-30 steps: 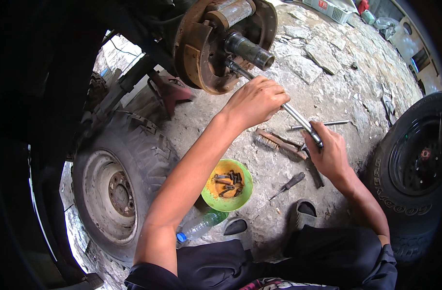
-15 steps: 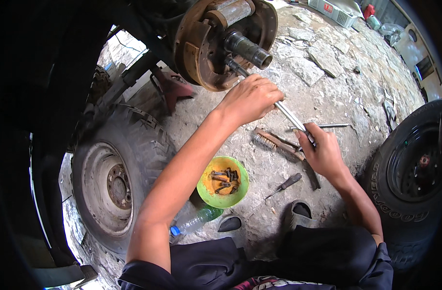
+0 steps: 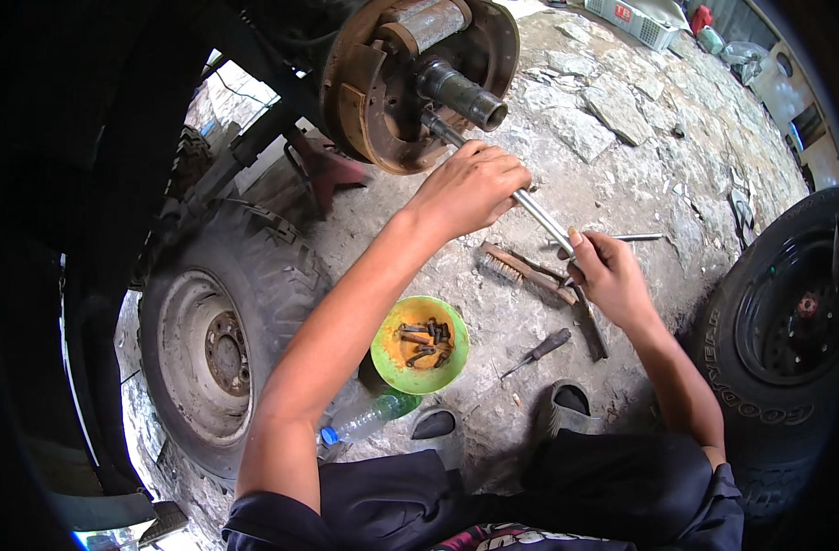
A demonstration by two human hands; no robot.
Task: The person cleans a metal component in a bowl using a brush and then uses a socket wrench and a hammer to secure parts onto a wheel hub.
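Note:
A steel socket wrench bar (image 3: 540, 216) slants down from a rusty drum brake assembly (image 3: 350, 106), its socket end against the assembly just below the spindle (image 3: 461, 95). My left hand (image 3: 470, 186) is closed around the bar's middle. At its lower end, my right hand (image 3: 612, 275) is closed with the thumb raised along the bar; the fingers partly hide that end. Beneath my hands a wooden-handled wire brush (image 3: 528, 274) lies on the stony ground. A green bowl (image 3: 387, 363) beside my left forearm holds several dark bolts (image 3: 424, 340) in orange liquid.
A screwdriver (image 3: 539, 352), a dark metal bar (image 3: 592, 328) and a thin rod (image 3: 641, 237) lie on the ground. A plastic bottle (image 3: 364, 422) rests near my foot. Wheels stand left (image 3: 281, 275) and right (image 3: 759, 404). A red jack stand (image 3: 326, 174) is behind the left wheel.
My right thumb has risen along the bar, and the right hand has shifted slightly. My left hand keeps its grip. The whole view has moved a little.

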